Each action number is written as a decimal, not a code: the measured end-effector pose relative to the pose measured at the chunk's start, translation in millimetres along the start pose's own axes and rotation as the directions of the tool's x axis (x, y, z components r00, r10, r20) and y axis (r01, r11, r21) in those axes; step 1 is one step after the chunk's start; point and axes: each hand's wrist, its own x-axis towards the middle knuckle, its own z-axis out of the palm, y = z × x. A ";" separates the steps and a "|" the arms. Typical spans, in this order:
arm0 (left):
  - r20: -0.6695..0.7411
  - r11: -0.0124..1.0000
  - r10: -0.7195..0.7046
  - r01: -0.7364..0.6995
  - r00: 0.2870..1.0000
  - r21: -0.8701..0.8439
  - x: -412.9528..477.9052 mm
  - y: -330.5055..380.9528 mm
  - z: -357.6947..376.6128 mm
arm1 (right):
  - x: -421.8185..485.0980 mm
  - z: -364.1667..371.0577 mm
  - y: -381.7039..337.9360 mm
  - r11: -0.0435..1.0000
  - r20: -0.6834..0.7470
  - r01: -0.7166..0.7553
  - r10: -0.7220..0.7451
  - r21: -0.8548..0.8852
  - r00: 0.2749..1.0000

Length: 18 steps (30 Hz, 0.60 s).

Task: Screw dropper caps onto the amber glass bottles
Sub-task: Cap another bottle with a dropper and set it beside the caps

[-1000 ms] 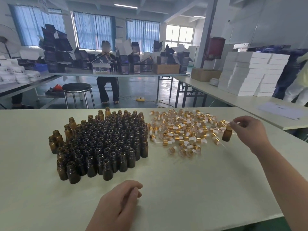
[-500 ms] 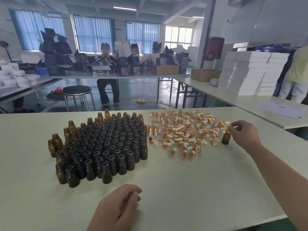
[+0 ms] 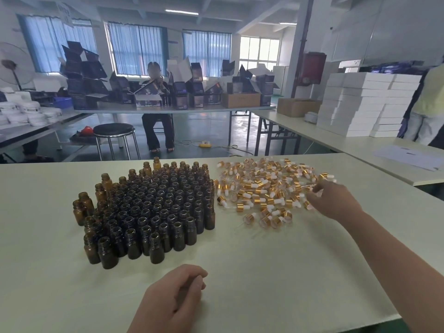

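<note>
On the far left, at the back of the room, a fan (image 3: 12, 66) stands above a side bench stacked with white tubs (image 3: 31, 111). On the near table (image 3: 264, 272), left of centre, the amber bottles (image 3: 149, 207) stand upright and uncapped, packed touching one another in 1 dense block; a few lighter brown ones stand at its left and far edges. Behind them, across the aisle, is a black stool (image 3: 114, 129), and just right of it a seated person (image 3: 157, 126) works at a table crowded with dark cartons (image 3: 86, 75).

At the bottom edge, in front of the bottles and apart from them, the left hand (image 3: 171, 299) rests on the table with its fingers loosely curled and nothing in them.

Just right of the bottles lies the loose heap of dropper caps (image 3: 262, 191), gold collars with white bulbs and clear glass tubes, all on their sides. The right hand (image 3: 336, 200) reaches palm down over the heap's right edge, and its fingertips (image 3: 314, 188) are down among the caps. That spot is blurred, so I cannot tell whether they pinch a cap or only touch the heap.

Further right, on the next table, sit a cardboard box (image 3: 298, 106), a tall stack of white boxes (image 3: 365, 104) and a sheet of paper (image 3: 408, 157).
</note>
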 end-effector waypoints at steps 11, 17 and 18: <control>0.012 1.000 -0.021 0.021 1.000 0.002 -0.3 1.4 -0.8 | -0.7 19.0 -17.5 0.988 0.118 -0.099 0.113 -0.120 0.987; -0.111 0.998 -0.056 0.057 0.992 0.002 -0.6 -0.7 3.5 | -6.5 21.8 -12.0 0.984 0.162 -0.171 0.177 -0.051 0.971; -0.173 0.997 -0.074 0.073 0.982 -0.016 -0.1 -1.1 3.7 | -7.8 24.1 -10.8 0.982 0.172 -0.181 0.188 -0.053 0.967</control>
